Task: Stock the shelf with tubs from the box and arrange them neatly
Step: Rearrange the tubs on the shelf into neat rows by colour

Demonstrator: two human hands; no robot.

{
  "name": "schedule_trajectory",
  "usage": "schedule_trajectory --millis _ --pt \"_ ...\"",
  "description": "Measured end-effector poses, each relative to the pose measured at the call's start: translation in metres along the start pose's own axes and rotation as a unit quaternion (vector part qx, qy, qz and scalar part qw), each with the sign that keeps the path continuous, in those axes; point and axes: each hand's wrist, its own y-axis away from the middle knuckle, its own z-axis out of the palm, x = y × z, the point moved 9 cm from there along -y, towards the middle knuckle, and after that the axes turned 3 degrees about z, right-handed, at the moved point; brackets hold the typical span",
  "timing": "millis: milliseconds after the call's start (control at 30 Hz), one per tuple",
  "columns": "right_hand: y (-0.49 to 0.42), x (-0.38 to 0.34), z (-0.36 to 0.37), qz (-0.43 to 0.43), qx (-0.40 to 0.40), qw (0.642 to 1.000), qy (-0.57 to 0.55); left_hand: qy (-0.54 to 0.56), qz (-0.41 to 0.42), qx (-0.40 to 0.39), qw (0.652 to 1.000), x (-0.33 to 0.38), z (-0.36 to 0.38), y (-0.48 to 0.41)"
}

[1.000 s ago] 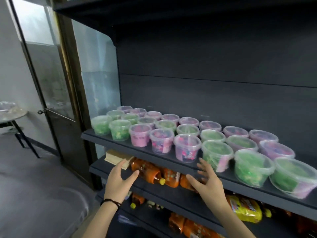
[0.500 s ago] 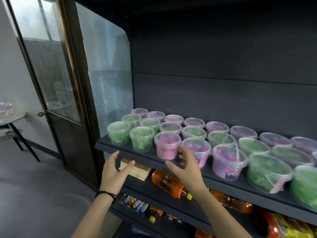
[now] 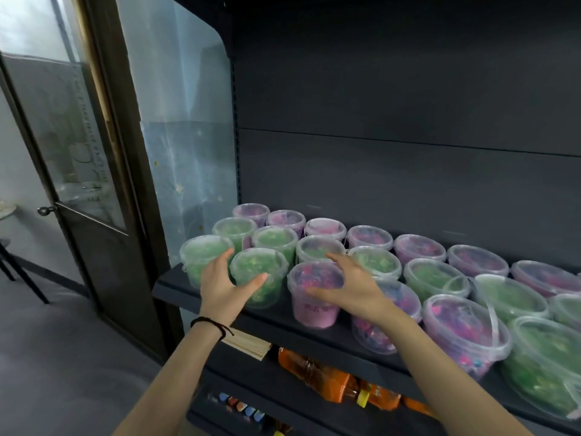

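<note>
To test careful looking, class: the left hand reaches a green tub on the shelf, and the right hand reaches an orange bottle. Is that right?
No. The head view shows the right hand reaching a pink tub beside the green tub; the orange bottle lies on the lower shelf. The rest stands.

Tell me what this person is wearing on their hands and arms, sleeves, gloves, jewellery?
No sleeves or gloves show: both forearms are bare. The left hand has a thin black cord bracelet at its wrist, with a loose end sticking out. The right hand and wrist wear nothing.
</note>
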Motion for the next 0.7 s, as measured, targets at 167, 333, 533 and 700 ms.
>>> schedule_trajectory --millis 167,333,533,700 --pt "-0.015 0.007 0.013 0.043 -0.002 0.991 0.126 0.001 0.041 -0.048 0.998 -0.004 0.021 -0.016" --pt "-0.016 0.003 0.025 0.062 -0.025 0.971 0.231 -0.062 0.090 -0.064 0.992 -0.009 0.027 -0.029" --pt "-0.012 -0.013 0.016 0.064 0.025 0.992 0.107 0.045 0.052 -0.103 0.992 -0.025 0.034 -0.036" --pt "-0.008 -0.008 -0.030 0.091 0.110 0.986 -0.089 0.129 0.041 -0.098 0.986 -0.030 0.040 -0.039"
